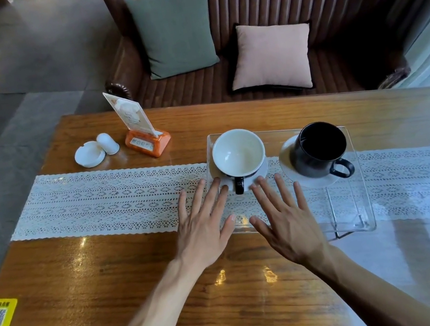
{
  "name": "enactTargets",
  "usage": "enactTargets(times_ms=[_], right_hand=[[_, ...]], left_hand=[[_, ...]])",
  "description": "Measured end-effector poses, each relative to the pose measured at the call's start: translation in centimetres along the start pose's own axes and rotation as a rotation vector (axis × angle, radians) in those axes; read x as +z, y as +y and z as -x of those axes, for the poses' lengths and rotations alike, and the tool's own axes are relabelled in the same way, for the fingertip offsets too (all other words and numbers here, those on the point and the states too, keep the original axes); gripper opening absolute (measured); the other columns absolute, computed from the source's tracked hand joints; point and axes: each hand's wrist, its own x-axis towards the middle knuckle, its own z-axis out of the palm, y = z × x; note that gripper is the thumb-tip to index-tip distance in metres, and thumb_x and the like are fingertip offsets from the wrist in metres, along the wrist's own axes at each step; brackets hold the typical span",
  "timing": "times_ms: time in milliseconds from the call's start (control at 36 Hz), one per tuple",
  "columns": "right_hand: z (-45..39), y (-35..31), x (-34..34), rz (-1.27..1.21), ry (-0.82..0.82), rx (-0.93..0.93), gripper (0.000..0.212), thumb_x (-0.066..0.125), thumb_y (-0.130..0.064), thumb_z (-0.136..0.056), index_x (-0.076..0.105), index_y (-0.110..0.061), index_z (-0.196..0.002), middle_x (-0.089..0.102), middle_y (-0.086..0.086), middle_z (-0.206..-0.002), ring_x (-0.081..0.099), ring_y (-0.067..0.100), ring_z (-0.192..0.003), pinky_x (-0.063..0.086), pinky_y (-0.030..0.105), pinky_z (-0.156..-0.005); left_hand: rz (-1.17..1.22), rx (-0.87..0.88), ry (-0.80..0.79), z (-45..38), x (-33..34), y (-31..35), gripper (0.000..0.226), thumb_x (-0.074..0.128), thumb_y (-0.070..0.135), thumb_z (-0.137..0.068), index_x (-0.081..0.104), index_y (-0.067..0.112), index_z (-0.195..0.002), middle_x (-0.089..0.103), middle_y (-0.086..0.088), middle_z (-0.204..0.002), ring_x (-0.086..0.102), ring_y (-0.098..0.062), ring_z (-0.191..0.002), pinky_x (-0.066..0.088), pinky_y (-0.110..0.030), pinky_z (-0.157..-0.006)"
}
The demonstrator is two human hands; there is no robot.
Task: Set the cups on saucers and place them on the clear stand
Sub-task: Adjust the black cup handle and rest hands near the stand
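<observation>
A clear stand point(359, 203) rests on the wooden table over a lace runner. On its left part sits a cup with a white inside and a black handle point(238, 154) on a white saucer point(262, 170). To its right a black cup point(318, 150) stands on another white saucer point(287, 165). My left hand point(204, 222) lies flat with fingers spread, its fingertips at the left saucer's near edge. My right hand point(286, 216) is spread too, just in front of the white-lined cup, holding nothing.
At the back left of the table point(111, 267) stand a white ashtray point(89, 155), a small white holder point(107, 143) and an orange-based menu card point(143, 135). A brown leather bench with a green cushion point(173, 29) and a pink cushion point(272, 55) is behind.
</observation>
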Motion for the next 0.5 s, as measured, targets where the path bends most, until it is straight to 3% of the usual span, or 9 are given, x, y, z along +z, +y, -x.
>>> enactTargets(times_ms=[139,333,500], right_hand=[[0.44,-0.01,0.33,0.007,-0.01,-0.043,0.07,0.018,-0.059,-0.1,0.011,-0.019,-0.157,0.005,-0.002,-0.165,-0.003,0.024,-0.152,0.006,0.051,-0.124],[0.25,0.25,0.56,0.006,0.001,-0.009,0.068,0.022,-0.057,-0.1,0.013,-0.021,-0.157,0.007,-0.002,-0.165,0.0,0.028,-0.152,0.01,0.054,-0.123],[0.0,0.39,0.7,0.011,-0.007,-0.013,0.068,0.019,-0.058,-0.1,0.009,-0.023,-0.157,0.004,-0.004,-0.165,-0.004,0.027,-0.152,0.005,0.051,-0.123]], left_hand=[[0.001,0.054,-0.007,0.52,0.0,0.25,0.064,0.023,0.053,-0.1,0.024,0.018,-0.153,0.016,0.003,-0.163,0.0,-0.015,-0.152,0.004,-0.055,-0.119],[-0.002,0.039,-0.031,0.32,-0.09,0.2,0.064,0.019,0.053,-0.1,0.025,0.018,-0.153,0.019,0.003,-0.163,0.002,-0.02,-0.152,0.009,-0.06,-0.118],[0.006,0.019,-0.018,0.18,0.14,0.26,0.063,0.019,0.054,-0.1,0.023,0.02,-0.153,0.015,0.005,-0.164,-0.002,-0.019,-0.152,0.006,-0.058,-0.119]])
